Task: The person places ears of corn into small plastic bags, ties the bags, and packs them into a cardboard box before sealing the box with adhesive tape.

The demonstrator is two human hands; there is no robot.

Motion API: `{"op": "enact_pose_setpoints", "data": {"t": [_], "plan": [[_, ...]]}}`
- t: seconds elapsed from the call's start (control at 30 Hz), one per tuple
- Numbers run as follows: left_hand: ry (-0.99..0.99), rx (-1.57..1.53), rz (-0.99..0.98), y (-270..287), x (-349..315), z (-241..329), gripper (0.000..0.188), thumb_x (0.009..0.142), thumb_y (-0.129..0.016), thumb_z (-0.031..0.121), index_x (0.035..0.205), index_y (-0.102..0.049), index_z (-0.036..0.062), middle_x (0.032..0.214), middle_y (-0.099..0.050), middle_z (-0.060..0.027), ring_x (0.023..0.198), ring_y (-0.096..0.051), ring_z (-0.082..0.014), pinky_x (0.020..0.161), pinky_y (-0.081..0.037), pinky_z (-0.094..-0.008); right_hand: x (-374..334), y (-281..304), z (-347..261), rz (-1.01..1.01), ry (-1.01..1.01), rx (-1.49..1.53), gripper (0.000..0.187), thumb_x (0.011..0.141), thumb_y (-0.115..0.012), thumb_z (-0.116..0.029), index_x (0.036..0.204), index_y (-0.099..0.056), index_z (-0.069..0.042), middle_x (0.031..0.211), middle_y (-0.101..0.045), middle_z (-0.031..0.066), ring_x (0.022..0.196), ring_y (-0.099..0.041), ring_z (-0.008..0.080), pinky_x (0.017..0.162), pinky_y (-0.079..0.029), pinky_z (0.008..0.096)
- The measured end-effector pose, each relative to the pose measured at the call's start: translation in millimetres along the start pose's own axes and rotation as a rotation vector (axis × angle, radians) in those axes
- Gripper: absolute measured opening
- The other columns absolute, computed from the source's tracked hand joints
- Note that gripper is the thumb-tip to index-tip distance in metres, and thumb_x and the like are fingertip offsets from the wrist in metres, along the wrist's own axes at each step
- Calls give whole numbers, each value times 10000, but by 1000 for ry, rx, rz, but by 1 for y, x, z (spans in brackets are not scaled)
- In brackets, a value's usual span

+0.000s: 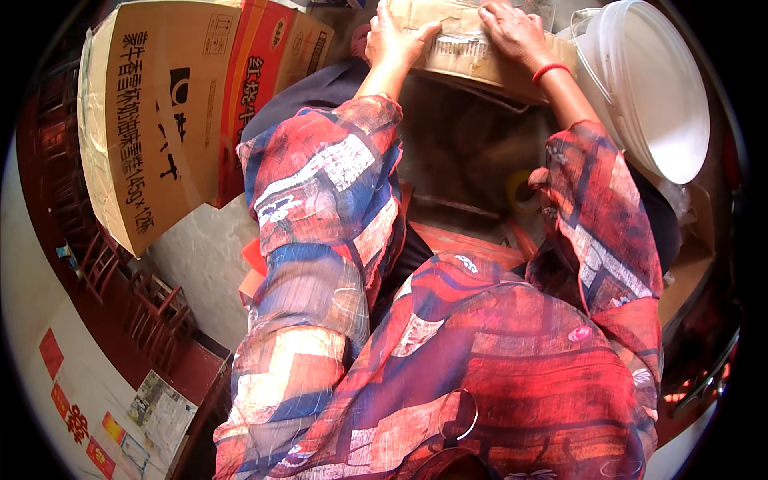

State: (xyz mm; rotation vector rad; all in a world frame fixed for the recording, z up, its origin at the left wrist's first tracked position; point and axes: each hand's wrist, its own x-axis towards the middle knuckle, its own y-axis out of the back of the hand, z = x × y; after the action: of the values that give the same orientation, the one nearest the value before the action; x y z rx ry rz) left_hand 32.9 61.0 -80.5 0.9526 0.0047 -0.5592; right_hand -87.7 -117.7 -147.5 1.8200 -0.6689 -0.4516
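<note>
Patterned red, blue and white sleeves (320, 240) fill the near and middle field, both forearms reaching away from the viewer toward the far edge. Spectacles (458, 416) hang at the chest, near and centre. Left of the sleeves, a large printed cardboard carton (152, 112) lies tilted, with a red carton (256, 88) just beside it on its right. At far centre, a flat brown cardboard box (472, 52) lies across a dark opening. Left hand (396, 36) rests on the box's left end, fingers bent over its far edge and thumb on the near face: a holding grip. Right hand (516, 32) lies palm down on the box's right part, fingers spread flat; whether they curl round an edge cannot be told. A red band (550, 70) circles the right wrist. White plastic bucket (648, 88), tipped on its side, stands just right of the box.
</note>
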Motion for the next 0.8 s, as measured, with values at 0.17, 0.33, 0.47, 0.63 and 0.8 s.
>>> {"op": "enact_pose_setpoints", "data": {"t": [0.17, 0.33, 0.47, 0.63, 0.8], "plan": [[-28, -10, -17, 6, 1, 7, 582, 661, -692, 452, 1109, -532, 117, 1027, -614, -139, 970, -588, -292, 817, -476, -385, 43, -5, 19, -302, 25, 203, 446, 858, -407, -454, 980, -614, -79, 912, -637, 151, 847, -587, 309, 750, -459, 400], [-21, -30, -22, 9, -1, 4, 611, 662, -695, 437, 1146, -505, 116, 1071, -587, -149, 1009, -559, -302, 849, -449, -404, 72, 25, 35, -327, 46, 406, 526, 916, -346, -434, 979, -625, 8, 955, -645, 155, 897, -593, 261, 800, -449, 364], [-34, 1, 19, 12, 5, 0, 636, 662, -697, 425, 1176, -484, 115, 1105, -567, -156, 1040, -535, -310, 875, -428, -419, 41, 79, 26, -219, 62, 596, 516, 952, -319, -373, 976, -629, 38, 977, -647, 159, 928, -594, 251, 837, -439, 328], [-592, 59, 332, -34, 21, -27, 662, 689, -683, 319, 1273, -428, 139, 1232, -463, -158, 1136, -411, -342, 968, -307, -466, -6, 98, 35, -90, 184, 504, 321, 926, -410, -273, 1045, -597, -40, 1035, -594, 148, 984, -555, 298, 876, -418, 335], [-816, 157, 202, -59, 15, -12, 543, 683, -683, 337, 1171, -515, 169, 1148, -533, -86, 1075, -480, -303, 914, -363, -424, -52, 98, 24, -48, 227, 364, 251, 914, -442, -193, 1026, -581, -16, 1006, -588, 142, 969, -549, 288, 853, -419, 324]]}}
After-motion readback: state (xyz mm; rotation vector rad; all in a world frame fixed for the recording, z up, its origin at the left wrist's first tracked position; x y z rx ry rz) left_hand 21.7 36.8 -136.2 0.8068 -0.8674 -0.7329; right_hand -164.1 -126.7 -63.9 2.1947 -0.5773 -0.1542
